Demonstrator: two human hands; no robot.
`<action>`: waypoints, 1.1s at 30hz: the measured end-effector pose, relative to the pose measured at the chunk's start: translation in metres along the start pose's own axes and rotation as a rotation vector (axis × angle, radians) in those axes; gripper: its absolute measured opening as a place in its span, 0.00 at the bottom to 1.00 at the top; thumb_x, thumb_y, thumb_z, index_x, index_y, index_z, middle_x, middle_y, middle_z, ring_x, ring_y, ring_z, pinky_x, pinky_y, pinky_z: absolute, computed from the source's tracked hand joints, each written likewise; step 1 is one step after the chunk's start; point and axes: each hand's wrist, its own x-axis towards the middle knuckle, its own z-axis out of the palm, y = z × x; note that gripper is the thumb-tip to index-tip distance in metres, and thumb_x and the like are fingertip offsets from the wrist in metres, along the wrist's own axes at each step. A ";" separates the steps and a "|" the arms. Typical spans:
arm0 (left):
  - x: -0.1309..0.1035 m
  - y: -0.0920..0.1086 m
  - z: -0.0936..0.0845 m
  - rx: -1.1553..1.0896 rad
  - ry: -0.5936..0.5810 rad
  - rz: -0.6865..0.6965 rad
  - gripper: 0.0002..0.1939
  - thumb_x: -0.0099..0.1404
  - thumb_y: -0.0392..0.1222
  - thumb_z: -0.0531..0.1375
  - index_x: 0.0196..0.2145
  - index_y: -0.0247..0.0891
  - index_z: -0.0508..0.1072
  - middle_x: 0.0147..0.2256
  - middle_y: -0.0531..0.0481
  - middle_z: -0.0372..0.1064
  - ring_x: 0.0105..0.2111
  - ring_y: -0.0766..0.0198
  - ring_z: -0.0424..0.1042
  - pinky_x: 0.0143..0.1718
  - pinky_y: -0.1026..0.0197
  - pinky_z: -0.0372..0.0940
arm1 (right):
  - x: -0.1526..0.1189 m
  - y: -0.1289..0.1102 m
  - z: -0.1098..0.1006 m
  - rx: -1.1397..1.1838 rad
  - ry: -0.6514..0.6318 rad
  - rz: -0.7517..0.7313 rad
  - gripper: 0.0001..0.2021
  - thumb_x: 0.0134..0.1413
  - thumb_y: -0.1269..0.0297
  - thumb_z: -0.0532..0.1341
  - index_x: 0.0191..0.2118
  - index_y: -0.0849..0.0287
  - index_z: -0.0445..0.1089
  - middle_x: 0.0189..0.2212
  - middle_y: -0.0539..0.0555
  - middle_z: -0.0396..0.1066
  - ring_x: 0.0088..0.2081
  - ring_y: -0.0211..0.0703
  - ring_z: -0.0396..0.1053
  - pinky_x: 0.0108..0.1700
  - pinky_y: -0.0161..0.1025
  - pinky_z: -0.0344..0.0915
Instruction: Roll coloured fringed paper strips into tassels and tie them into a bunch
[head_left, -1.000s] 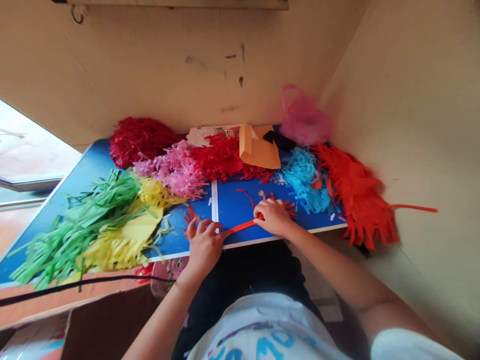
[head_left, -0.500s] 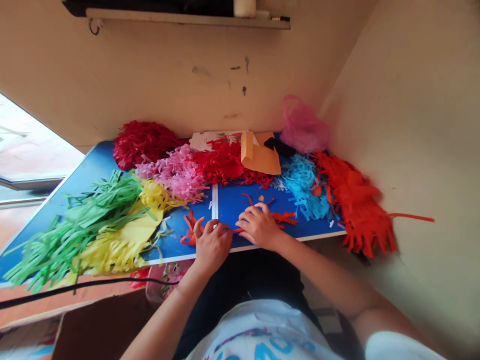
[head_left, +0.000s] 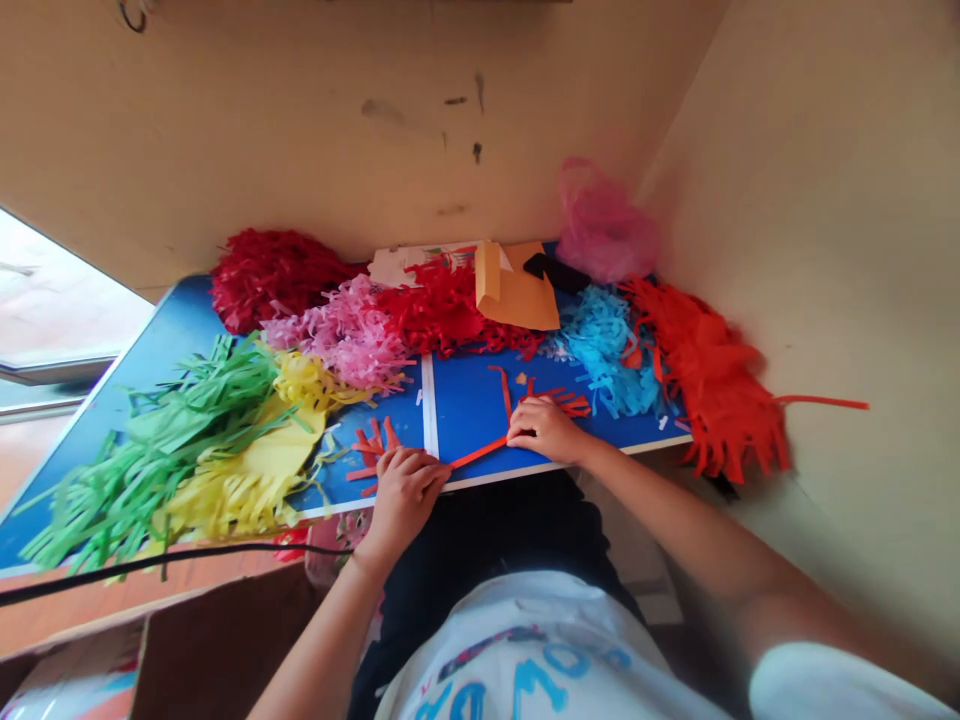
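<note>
strip of orange stuff (head_left: 478, 454) is running straight at 6 o'clock in view; left hand (head_left: 409, 482) at 7 and right hand (head_left: 546, 432) at 4 are sitting apart, both pinching it; big orange fringe pile (head_left: 712, 375) is slumping at 3

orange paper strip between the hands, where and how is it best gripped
I'd pinch the orange paper strip at both ends of its narrow, straight middle, thumb and fingers coming from above and the near table edge. It lies close to that edge, while loose fringe splays beyond the left hand and right hand, likely giving poorer grip.
</note>
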 end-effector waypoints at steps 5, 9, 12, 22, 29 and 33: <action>0.003 0.005 0.002 0.032 -0.006 -0.104 0.09 0.68 0.45 0.59 0.33 0.45 0.79 0.34 0.50 0.75 0.37 0.59 0.70 0.47 0.51 0.56 | 0.005 -0.001 -0.001 0.029 -0.043 0.089 0.04 0.55 0.66 0.68 0.29 0.57 0.76 0.32 0.51 0.76 0.40 0.42 0.69 0.46 0.41 0.53; 0.006 0.012 0.004 0.107 0.001 -0.210 0.09 0.66 0.46 0.60 0.31 0.43 0.78 0.32 0.50 0.74 0.38 0.57 0.70 0.48 0.50 0.53 | 0.012 -0.009 -0.003 -0.062 -0.126 0.196 0.05 0.55 0.66 0.67 0.29 0.58 0.76 0.32 0.51 0.75 0.40 0.42 0.69 0.45 0.41 0.54; 0.010 0.016 0.004 0.133 -0.019 -0.246 0.08 0.64 0.44 0.60 0.29 0.43 0.77 0.32 0.50 0.74 0.39 0.56 0.69 0.48 0.49 0.53 | 0.020 -0.013 -0.006 -0.127 -0.224 0.262 0.05 0.54 0.66 0.65 0.28 0.57 0.76 0.33 0.52 0.76 0.40 0.43 0.68 0.42 0.40 0.54; 0.013 0.014 0.002 0.142 -0.036 -0.141 0.05 0.62 0.39 0.61 0.36 0.44 0.77 0.34 0.48 0.74 0.43 0.51 0.68 0.53 0.42 0.52 | 0.032 -0.015 -0.008 -0.161 -0.278 0.298 0.05 0.51 0.67 0.65 0.26 0.56 0.74 0.33 0.51 0.76 0.38 0.44 0.70 0.36 0.38 0.53; 0.023 0.037 -0.002 0.242 -0.035 0.077 0.11 0.62 0.34 0.59 0.37 0.47 0.80 0.36 0.50 0.77 0.44 0.50 0.69 0.61 0.34 0.41 | 0.024 -0.031 -0.014 -0.323 -0.194 0.060 0.03 0.55 0.67 0.65 0.31 0.54 0.76 0.37 0.52 0.77 0.45 0.48 0.66 0.50 0.49 0.50; 0.028 0.039 0.004 0.266 -0.006 0.071 0.11 0.66 0.37 0.58 0.30 0.44 0.79 0.31 0.51 0.77 0.41 0.54 0.71 0.61 0.36 0.43 | 0.020 -0.031 -0.006 -0.458 -0.125 -0.248 0.08 0.61 0.65 0.61 0.32 0.55 0.76 0.35 0.52 0.77 0.44 0.47 0.63 0.54 0.53 0.45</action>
